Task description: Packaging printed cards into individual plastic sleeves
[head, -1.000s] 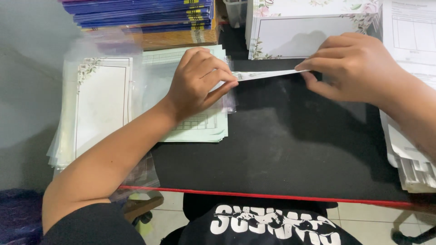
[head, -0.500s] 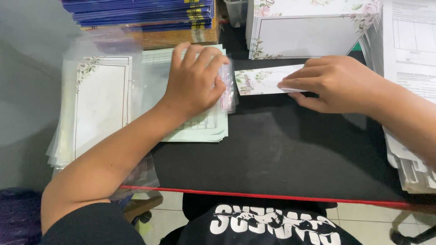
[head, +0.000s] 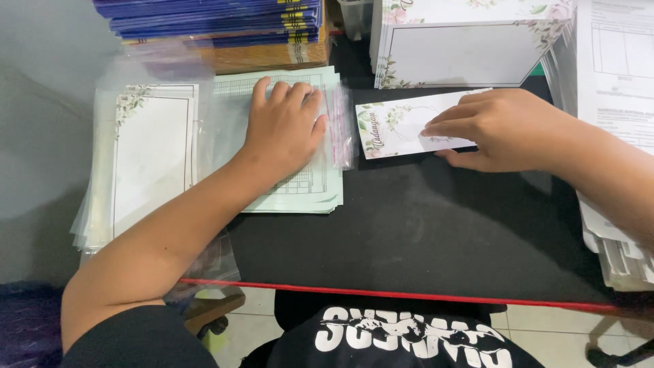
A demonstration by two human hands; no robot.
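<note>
Left hand [head: 286, 126] is lying flat, fingers spread, pressing on a stack of pale green sheets [head: 300, 187] at nine o'clock on the black worktop [head: 422, 238]. Right hand [head: 504, 129] is resting half curled at two o'clock, fingertips pinning a folded floral card [head: 395, 129]. Clear plastic sleeves [head: 340, 126] are lying between them. Farther off, flowered white cards [head: 456, 51] are standing at twelve o'clock.

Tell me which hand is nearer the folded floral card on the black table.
Right. The right hand rests on the folded floral card, fingers pressing its right part. The left hand lies flat on the pale green sheets to the card's left, apart from it.
</note>
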